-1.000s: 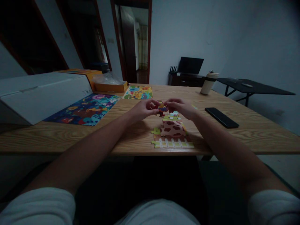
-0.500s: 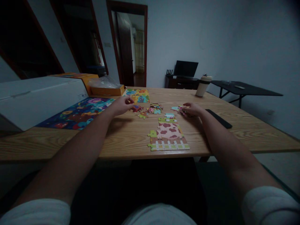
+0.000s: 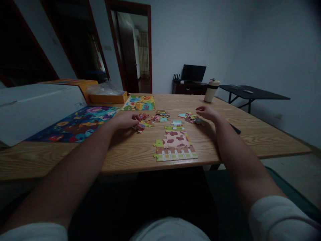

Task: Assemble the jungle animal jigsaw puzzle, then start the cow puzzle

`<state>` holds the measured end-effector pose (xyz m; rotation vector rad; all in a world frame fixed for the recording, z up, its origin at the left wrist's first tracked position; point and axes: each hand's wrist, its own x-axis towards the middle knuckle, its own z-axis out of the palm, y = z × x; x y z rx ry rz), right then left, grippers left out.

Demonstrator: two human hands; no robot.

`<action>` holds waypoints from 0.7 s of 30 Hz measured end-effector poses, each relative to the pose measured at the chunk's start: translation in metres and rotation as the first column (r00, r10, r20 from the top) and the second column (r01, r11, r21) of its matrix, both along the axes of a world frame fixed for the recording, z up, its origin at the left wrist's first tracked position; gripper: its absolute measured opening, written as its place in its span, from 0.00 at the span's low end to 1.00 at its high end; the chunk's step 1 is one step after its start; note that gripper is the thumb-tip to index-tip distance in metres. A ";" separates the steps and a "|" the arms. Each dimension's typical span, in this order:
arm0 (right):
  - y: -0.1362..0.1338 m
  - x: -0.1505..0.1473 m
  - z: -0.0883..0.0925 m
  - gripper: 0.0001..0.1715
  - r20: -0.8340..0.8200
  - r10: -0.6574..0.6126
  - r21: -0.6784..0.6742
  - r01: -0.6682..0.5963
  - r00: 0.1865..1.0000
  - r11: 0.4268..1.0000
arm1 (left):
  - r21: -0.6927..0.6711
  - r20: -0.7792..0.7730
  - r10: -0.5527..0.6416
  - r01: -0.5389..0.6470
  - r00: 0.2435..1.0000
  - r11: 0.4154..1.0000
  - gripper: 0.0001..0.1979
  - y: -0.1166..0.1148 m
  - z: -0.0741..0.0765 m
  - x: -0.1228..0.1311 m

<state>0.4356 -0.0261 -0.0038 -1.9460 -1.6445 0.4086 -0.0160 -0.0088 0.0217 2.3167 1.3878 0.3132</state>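
Observation:
My left hand (image 3: 127, 120) is closed, thumb and fingers on a reddish-purple puzzle piece (image 3: 139, 128) low over the table. Just beyond it lie red pieces (image 3: 143, 116) and a brown-green piece (image 3: 148, 124). My right hand (image 3: 208, 113) hovers with loosely bent fingers at the right edge of a small heap of loose pieces (image 3: 192, 117), and no piece shows in it. Between the hands, nearer to me, lies a partly joined puzzle (image 3: 177, 140) with a pink-and-brown spotted body and a white fence. A pale blue piece (image 3: 176, 123) touches its top. More pieces (image 3: 162, 116) lie behind.
At the left are a blue picture sheet (image 3: 75, 125), a white box (image 3: 40, 107) and an orange tray (image 3: 109, 97) with clear plastic. A yellow animal picture (image 3: 140, 102) lies behind. A cup (image 3: 212, 91) stands at the back right; a dark flat object (image 3: 235, 129) is partly behind my right forearm.
My left hand has drawn nearer to me, with a reddish-purple piece now apart from the others. My right hand has lifted off the heap to the right. The view has turned slightly right.

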 end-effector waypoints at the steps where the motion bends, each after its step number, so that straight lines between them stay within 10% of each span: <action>1: -0.001 0.001 0.000 0.22 0.027 -0.006 -0.011 0.006 1.000 1.000 | 0.010 -0.024 -0.004 0.004 1.000 1.000 0.10 0.000 0.000 0.000; 11: 0.001 0.007 -0.007 0.29 0.205 0.099 -0.171 -0.064 0.974 0.983 | 0.006 -0.142 -0.020 0.021 0.990 1.000 0.13 -0.008 0.003 0.006; 21: 0.006 0.006 -0.011 0.33 -0.241 -0.095 0.049 0.110 0.966 0.993 | -0.024 -0.157 0.011 -0.015 0.988 1.000 0.18 -0.008 0.003 0.007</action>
